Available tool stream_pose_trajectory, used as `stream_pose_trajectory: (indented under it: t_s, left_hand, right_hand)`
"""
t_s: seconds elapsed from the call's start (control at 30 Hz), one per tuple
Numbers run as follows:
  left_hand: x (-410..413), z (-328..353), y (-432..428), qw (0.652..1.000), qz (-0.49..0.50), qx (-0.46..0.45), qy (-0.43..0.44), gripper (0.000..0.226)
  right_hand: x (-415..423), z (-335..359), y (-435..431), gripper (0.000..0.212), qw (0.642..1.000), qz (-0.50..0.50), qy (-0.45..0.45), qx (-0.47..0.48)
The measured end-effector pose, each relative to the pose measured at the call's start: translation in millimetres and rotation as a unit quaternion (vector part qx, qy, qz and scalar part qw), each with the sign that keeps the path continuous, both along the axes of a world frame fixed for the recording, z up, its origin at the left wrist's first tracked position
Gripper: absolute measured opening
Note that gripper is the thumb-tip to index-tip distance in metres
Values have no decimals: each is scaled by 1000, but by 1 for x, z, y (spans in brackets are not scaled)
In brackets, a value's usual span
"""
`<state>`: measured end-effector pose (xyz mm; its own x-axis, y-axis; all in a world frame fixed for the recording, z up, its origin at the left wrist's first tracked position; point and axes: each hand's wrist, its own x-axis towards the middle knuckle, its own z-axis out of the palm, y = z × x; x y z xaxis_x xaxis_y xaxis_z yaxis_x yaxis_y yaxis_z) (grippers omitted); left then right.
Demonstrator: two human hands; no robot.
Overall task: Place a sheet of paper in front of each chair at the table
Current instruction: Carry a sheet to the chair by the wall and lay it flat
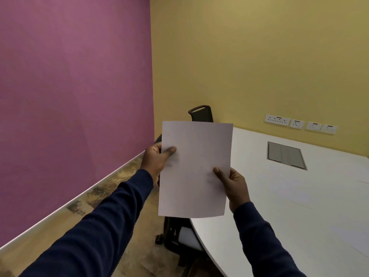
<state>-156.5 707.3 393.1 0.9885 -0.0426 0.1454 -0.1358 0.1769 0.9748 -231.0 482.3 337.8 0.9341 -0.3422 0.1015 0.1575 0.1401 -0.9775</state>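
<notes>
**White sheet of paper (195, 168) gripped in both hands, off the table's corner**

Held up in the air, nearly upright, blank face toward the camera, slightly bowed along its bottom edge. Not on the table (299, 196): hanging over the rounded near-left end of the white top and partly over the floor beside it.

Left hand (154, 162) clamped on the sheet's left edge, upper part: thumb flat on the front, fingers tucked behind and out of sight. Right hand (234, 186) pinching the right edge lower down: thumb tip on the front, fingers curled behind the paper. Both arms in dark blue sleeves (95, 232), reaching in from the bottom of the view.

Below the sheet, near chair (179, 236), black frame with a pale seat, pushed in under the table's curved end, mostly hidden by the paper. Above the sheet's top edge, black back of the far chair (201, 112), standing against the yellow wall (259, 56).

Grey hatch (286, 154) set flush in the tabletop, well to the right of the sheet. Row of white sockets (299, 123) on the yellow wall just above the table's far edge. Purple wall (69, 86) at left, pale skirting along its foot, mottled tan floor (127, 256) beneath. Faint straight lines on the tabletop at far right, too pale to tell what.
</notes>
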Motion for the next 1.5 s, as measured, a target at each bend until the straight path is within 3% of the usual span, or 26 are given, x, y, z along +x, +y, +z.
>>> stream_pose_trajectory:
  t_s: [0.27, 0.47, 0.9, 1.33, 1.43, 1.5]
  left_hand:
    - [95, 9, 72, 1000, 9, 12, -22, 19]
    - [200, 16, 113, 999, 20, 33, -28, 8]
    - [429, 40, 154, 997, 15, 47, -66, 6]
    - [691, 22, 157, 990, -107, 67, -69, 8]
    - [740, 15, 148, 983, -131, 93, -86, 12]
    - [770, 10, 138, 978, -158, 101, -89, 6]
  right_hand:
    - [104, 23, 70, 24, 999, 22, -30, 32]
    - [209, 36, 107, 32, 998, 26, -32, 50]
    - [422, 61, 144, 24, 999, 31, -19, 16]
    - [641, 46, 160, 29, 995, -96, -4, 9]
    - [676, 44, 158, 34, 987, -162, -9, 8]
    - [696, 44, 152, 41, 967, -246, 2, -63]
